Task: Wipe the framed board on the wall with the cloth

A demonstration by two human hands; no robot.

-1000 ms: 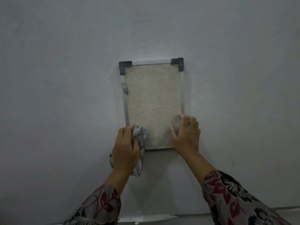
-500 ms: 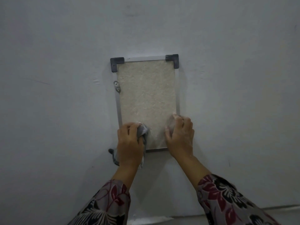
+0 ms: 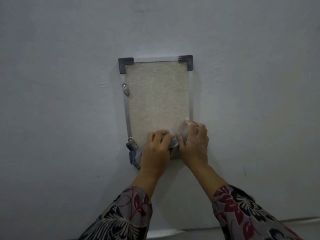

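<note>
A framed board (image 3: 156, 99) hangs on the grey wall, with a beige textured face, thin metal rails and dark corner caps. My left hand (image 3: 155, 149) presses a crumpled grey cloth (image 3: 173, 144) against the board's lower edge, near the middle. The cloth's tail hangs out left of that hand over the bottom-left corner. My right hand (image 3: 195, 142) rests on the board's lower right corner, fingers curled on the rail, touching the cloth and my left hand.
A small metal bracket (image 3: 125, 90) sits on the left rail, another (image 3: 130, 140) lower down. The wall (image 3: 60, 101) around the board is bare. A pale ledge or floor strip (image 3: 294, 220) runs along the bottom right.
My left hand slid the cloth rightward along the board's bottom edge, from the left corner to the middle, until it met my right hand. The right hand stayed on the lower right corner.
</note>
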